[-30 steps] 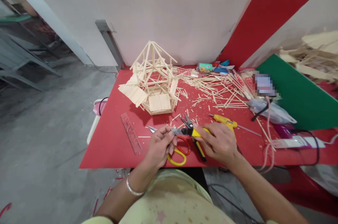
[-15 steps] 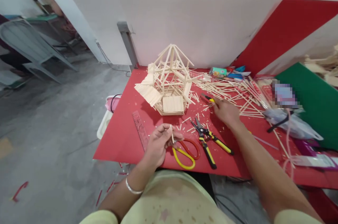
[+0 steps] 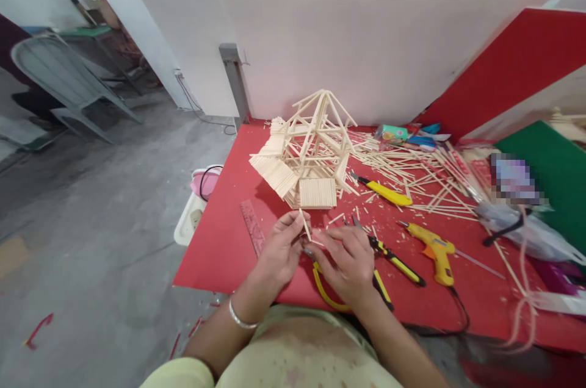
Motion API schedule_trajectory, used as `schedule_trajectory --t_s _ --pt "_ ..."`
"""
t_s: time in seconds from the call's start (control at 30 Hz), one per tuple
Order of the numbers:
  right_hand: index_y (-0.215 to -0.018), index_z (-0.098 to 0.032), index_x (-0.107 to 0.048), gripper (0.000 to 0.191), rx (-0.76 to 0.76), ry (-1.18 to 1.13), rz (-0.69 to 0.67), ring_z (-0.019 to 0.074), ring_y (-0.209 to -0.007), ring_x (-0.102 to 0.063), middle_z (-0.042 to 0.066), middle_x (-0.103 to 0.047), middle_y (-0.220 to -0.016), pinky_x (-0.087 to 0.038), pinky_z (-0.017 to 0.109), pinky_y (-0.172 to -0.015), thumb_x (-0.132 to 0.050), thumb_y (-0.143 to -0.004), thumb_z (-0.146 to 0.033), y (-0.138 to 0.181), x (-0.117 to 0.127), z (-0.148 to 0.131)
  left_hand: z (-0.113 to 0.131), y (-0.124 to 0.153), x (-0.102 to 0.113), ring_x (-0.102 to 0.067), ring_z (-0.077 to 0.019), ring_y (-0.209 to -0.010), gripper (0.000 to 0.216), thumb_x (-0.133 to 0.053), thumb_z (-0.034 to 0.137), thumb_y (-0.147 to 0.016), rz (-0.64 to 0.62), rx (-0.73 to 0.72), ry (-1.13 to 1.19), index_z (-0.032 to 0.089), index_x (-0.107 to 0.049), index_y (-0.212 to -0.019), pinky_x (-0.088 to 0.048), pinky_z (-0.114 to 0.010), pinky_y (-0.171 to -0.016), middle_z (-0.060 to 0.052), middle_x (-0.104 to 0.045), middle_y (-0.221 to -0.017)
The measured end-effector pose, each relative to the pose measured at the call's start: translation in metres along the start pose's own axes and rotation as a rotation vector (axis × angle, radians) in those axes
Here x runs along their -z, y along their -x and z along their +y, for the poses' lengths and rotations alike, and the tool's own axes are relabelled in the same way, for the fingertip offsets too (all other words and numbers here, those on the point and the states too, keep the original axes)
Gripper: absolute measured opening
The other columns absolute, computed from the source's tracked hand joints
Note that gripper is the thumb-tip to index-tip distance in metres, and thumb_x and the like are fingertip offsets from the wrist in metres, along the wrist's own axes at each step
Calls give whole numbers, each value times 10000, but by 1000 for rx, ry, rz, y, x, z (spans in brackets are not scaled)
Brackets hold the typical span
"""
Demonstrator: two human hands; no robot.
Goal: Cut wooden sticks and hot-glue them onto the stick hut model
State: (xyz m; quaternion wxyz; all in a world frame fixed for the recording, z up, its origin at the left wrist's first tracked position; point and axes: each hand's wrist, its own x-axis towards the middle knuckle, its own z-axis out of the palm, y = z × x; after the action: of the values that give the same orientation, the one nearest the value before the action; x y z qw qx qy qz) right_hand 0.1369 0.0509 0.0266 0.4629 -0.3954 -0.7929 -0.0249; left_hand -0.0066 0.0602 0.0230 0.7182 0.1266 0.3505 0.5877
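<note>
One stick [image 3: 304, 225] | left hand [image 3: 279, 251] pinches it; right hand [image 3: 348, 263] just beside

**Craft workshop for stick models**

Set up for hobby model-building: a flat red tabletop [image 3: 220, 254] littered with loose pale wooden sticks [image 3: 412, 162] around a half-built stick-frame house model [image 3: 311, 150]. Kitted out with a yellow hot-glue gun [image 3: 434, 251], a yellow-handled utility knife [image 3: 384, 191] and black-and-yellow-handled cutting pliers [image 3: 398, 261]. Screened off by tall white foam-board partitions [image 3: 366, 52], over a bare grey concrete floor [image 3: 91, 223].
</note>
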Motion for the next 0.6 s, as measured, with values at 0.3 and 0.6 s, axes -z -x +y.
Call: schedule_trajectory --t_s 0.3,0.6 --pt "-1141 -279 -695 391 34 49 56 188 -842 -616 16 -710 -862 -469 375 -836 -769 -788 -129 -4 -24 5 20 -11 6 -566 -85 -622 255 -837 323 -743 26 -3 -31 151 -701 -874 -477 -194 -582 -8 -638 -752" --pt "-1138 -297 -710 409 14 170 196 194 -840 -604 9 -713 -813 -449 363 -803 -788 -765 -150 -19 -45 17 13 -28 18 -541 -63 -601 326 -773 403 -804 91 -173 -187 155 -743 -1013 -430 -172 -577 9 -613 -710"
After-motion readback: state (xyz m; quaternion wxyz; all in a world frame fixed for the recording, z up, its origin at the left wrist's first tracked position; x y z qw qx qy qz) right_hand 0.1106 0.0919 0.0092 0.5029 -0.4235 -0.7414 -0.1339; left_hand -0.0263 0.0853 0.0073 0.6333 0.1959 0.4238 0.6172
